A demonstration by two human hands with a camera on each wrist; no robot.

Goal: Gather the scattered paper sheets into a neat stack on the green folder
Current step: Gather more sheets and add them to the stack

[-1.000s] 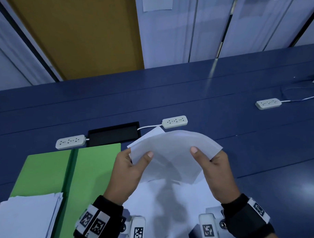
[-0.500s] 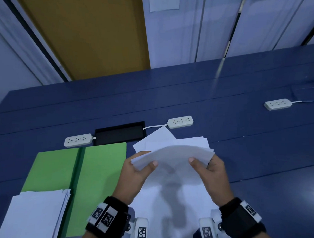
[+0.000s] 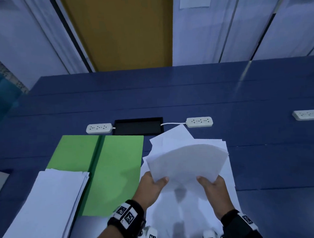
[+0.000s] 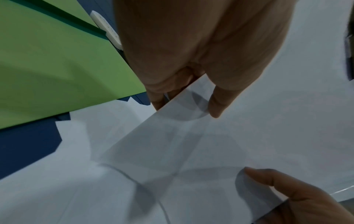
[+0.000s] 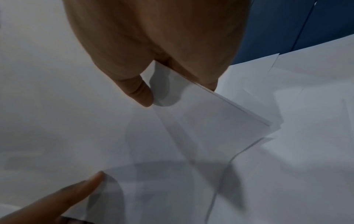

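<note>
Now both hands, left hand (image 3: 151, 185) and right hand (image 3: 213, 188), pinch paper sheets (image 3: 188, 162).

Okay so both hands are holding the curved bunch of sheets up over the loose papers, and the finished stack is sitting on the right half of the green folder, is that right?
Not quite. The finished stack sits on the left half of the green folder, as the head view shows. The rest holds: the left hand and right hand hold the curved bunch of sheets over the loose papers.

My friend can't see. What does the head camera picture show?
Both hands, left hand and right hand, hold a curved bundle of white sheets above loose papers on a blue table. An open green folder lies left.
</note>
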